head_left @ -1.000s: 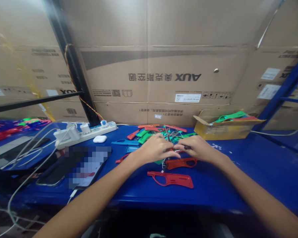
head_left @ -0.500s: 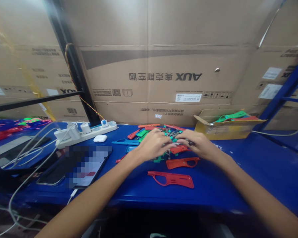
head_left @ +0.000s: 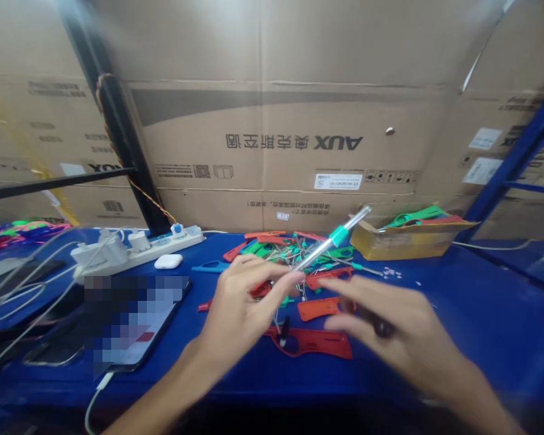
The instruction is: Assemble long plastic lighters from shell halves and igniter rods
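My left hand [head_left: 249, 296] pinches a metal lighter tube [head_left: 320, 249] with a green collar, its far end pointing up and to the right. Thin wires and a small black part [head_left: 284, 331] hang below that hand. My right hand [head_left: 390, 326] is just to the right, thumb and forefinger apart. A dark tool handle with a rounded end [head_left: 382, 328] is tucked in its palm; the rest of the tool is hidden. Beneath the hands lie a red lighter shell half [head_left: 317, 343], an orange shell half [head_left: 318, 309] and a pile of coloured shells and metal tubes [head_left: 276, 249].
A cardboard box [head_left: 403, 243] holding green and red shells stands at the back right. On the left are a power strip [head_left: 163, 244], a white earbud case [head_left: 168, 261], a phone [head_left: 149, 329] and loose cables. Large cartons [head_left: 263, 121] line the back, between shelf posts.
Both hands have come back from the pile, nearer to me. My left hand now holds the metal tube up, with wires dangling. The right hand's thumb and forefinger have parted.
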`<state>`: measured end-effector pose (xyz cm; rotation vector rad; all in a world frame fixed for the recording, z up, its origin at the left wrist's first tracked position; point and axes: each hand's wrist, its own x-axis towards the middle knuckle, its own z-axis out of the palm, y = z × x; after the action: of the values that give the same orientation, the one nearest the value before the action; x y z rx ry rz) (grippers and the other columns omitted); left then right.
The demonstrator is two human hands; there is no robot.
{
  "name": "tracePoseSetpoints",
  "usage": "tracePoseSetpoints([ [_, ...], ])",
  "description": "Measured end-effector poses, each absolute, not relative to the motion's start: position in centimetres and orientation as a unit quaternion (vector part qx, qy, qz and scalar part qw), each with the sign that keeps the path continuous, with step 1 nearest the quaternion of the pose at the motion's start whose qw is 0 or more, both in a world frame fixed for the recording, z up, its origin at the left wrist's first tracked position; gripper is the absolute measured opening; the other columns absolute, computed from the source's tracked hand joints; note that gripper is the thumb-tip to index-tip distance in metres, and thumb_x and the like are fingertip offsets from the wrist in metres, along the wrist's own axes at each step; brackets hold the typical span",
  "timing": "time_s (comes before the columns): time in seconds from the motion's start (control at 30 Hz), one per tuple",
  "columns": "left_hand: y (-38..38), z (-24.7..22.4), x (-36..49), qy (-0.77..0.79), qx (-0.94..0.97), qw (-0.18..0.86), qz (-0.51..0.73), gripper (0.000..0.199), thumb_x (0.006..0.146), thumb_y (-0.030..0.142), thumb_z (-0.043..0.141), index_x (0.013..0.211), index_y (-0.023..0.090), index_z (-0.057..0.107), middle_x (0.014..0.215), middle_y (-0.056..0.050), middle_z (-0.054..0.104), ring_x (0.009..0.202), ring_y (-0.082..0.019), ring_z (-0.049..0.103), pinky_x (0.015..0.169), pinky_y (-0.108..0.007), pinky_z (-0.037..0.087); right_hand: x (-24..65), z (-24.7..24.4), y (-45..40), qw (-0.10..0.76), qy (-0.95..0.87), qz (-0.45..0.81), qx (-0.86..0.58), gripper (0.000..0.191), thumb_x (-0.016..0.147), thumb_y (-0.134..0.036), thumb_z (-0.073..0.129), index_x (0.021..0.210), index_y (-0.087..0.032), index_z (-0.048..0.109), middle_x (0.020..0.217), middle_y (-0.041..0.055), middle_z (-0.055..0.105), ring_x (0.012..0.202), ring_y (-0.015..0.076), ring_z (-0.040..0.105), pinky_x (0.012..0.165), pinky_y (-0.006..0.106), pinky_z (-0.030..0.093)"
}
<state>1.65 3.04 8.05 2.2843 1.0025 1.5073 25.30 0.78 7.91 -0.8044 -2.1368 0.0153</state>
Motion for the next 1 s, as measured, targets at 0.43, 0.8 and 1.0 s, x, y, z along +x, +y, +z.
tracePoseSetpoints([
  [0.43,1.4,0.8,2.4,0.344,0.769,0.317,0.435,0.043,0.106,0.033,0.053,0.069,0.020,0.071,0.068,0.002,0.071,0.068,-0.016,0.063,0.077,-0.031,0.042,22.2,1.1,1.5,0.436,-0.775,0.248,-0.383,0.032,0.104,-0.045,0.056,0.097,-0.019,0.073,0.081,0.0014,0.073,0.068,0.0144,0.066,0.067,0.023,0.054],
  [0.8,1.3,0.2,2.2,0.319,0.789,0.232,0.471,0.039,0.104,0.026,0.060,0.068,0.020,0.070,0.069,0.003,0.071,0.073,-0.017,0.063,0.081,-0.032,0.044,22.1,-0.8,1.1,0.365,-0.881,0.097,-0.286,0.044,0.110,-0.040,0.045,0.144,-0.014,0.055,0.109,0.0118,0.077,0.091,0.0203,0.076,0.074,0.029,0.061],
  [1.0,0.8,0.5,1.9,0.301,0.793,0.112,0.518,0.027,0.102,0.031,0.066,0.078,0.022,0.074,0.071,0.005,0.074,0.063,-0.013,0.065,0.075,-0.031,0.044,22.0,-1.0,1.1,0.399,-0.865,0.084,-0.292,0.028,0.109,-0.026,0.046,0.129,-0.018,0.064,0.095,0.0056,0.078,0.077,0.0156,0.074,0.066,0.025,0.054],
])
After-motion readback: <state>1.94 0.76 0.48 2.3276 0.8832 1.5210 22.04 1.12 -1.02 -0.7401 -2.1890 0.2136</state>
